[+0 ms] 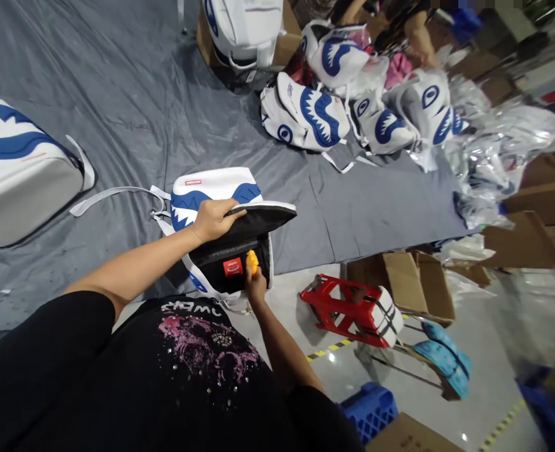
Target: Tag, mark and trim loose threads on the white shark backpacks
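Note:
A white backpack [218,178] with a blue jagged-tooth print lies in front of me on the grey-covered table, its front flap lifted. My left hand [214,220] grips the edge of that flap and holds it up. Inside, the dark lining shows with a red label [233,267] on it. At the right side of the opening is my right hand [255,284], closed around a small orange-yellow object [252,261] whose kind I cannot make out. A pale strap [112,196] trails from the backpack to the left.
Another printed backpack [18,182] lies at the left. Several more [312,116] are heaped at the back right beside clear plastic bags [489,150]. A co-worker's arm [421,41] reaches in there. On the floor stand a red stool [348,311], cardboard boxes [423,285] and a blue crate [371,411].

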### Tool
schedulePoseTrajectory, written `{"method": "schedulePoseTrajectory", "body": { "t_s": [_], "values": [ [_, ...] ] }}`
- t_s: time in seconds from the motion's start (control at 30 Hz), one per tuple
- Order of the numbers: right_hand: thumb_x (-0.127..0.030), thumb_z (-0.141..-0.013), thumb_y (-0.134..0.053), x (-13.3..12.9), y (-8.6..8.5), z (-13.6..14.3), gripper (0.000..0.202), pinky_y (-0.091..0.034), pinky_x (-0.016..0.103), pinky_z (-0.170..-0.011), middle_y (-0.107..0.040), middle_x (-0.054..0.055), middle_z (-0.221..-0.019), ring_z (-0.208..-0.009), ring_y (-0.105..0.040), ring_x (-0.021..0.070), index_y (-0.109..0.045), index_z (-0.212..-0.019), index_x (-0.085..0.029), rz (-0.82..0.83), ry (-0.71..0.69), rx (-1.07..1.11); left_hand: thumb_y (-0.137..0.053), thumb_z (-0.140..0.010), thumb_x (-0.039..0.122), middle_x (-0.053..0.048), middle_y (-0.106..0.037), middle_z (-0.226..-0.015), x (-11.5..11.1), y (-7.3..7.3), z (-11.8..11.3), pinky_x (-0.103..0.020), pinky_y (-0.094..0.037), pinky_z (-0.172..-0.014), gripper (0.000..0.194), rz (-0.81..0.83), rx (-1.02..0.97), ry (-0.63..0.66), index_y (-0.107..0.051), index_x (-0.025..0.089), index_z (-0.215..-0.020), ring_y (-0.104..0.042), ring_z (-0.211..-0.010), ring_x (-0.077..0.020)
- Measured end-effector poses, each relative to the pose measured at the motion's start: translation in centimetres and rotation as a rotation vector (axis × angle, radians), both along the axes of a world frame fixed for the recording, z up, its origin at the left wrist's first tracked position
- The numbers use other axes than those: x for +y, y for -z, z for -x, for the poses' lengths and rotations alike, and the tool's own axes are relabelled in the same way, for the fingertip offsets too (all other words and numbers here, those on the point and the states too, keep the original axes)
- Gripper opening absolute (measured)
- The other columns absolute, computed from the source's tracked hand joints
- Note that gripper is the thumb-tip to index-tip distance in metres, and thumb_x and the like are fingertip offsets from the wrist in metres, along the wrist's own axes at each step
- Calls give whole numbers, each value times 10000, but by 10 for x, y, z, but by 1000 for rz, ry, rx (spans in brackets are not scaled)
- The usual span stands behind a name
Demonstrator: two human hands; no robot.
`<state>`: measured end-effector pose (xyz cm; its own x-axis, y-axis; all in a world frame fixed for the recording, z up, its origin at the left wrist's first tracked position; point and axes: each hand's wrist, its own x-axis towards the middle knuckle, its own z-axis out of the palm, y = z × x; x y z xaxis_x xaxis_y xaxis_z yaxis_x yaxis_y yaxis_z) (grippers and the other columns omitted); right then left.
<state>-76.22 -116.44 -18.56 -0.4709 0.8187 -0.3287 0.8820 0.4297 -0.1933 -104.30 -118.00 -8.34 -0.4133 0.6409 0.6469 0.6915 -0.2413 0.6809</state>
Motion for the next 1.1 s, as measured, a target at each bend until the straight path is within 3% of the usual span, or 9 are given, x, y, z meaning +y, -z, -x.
{"method": "schedulePoseTrajectory", "body": {
  "t_s": [0.1, 0.3, 0.6, 0.7, 0.87, 1.0, 1.1],
  "values": [
    [-439, -924, -516, 3, -6, 4, 333, -426, 236, -629, -734, 85, -793, -751, -692, 220, -660, -1074, -179, 59, -32, 18, -479, -972, 460, 0, -614, -618, 0, 0, 3, -242, -363, -553, 387, 19, -21, 1, -640, 181, -758, -555, -549, -118],
    [-428, -984, -414, 37, -24, 0, 355, -456, 241, -679, -740, 101, -919, -850, -695, 215, -656, -1024, -172, 121, 19, 13, -481, -964, 479, -2, -629, -656, -3, 2, 11, -239, -396, -589, 383, 43, -40, 26, -643, 180, -788, -580, -587, -121],
    [-400, -1022, -362, 18, -41, 2, 380, -453, 239, -685, -735, 107, -942, -872, -695, 212, -637, -1088, -148, 189, -77, -101, -451, -958, 532, -10, -649, -677, -4, 4, 18, -250, -412, -619, 440, 125, -44, -54, -657, 179, -794, -596, -621, -134],
    [-431, -965, -517, 40, -65, 7, 315, -443, 243, -676, -741, 105, -926, -860, -699, 224, -669, -1048, -167, 220, -121, -196, -432, -968, 529, -16, -640, -671, -3, 2, 14, -256, -399, -608, 446, 125, 13, -3, -650, 178, -802, -595, -615, -136],
    [-477, -945, -546, 87, -122, 5, 375, -448, 280, -710, -732, 152, -1033, -951, -684, 264, -687, -1100, -166, 206, -127, -387, -427, -977, 508, -20, -626, -666, -4, 1, 7, -266, -377, -594, 430, 117, 54, 60, -641, 178, -802, -587, -610, -142],
    [-471, -916, -600, 99, -162, 5, 346, -451, 272, -669, -743, 131, -962, -861, -694, 237, -720, -1053, -178, 281, -167, -546, -448, -978, 484, -25, -635, -686, -1, 5, 8, -269, -368, -601, 409, 116, 24, -11, -646, 167, -812, -596, -628, -147],
    [-481, -880, -645, 103, -177, 15, 368, -454, 298, -645, -736, 156, -863, -779, -692, 253, -737, -974, -137, 294, -172, -693, -450, -978, 489, -35, -649, -714, 0, 7, 8, -279, -375, -621, 410, 152, 28, -38, -657, 164, -838, -614, -669, -165]
  ]
}}
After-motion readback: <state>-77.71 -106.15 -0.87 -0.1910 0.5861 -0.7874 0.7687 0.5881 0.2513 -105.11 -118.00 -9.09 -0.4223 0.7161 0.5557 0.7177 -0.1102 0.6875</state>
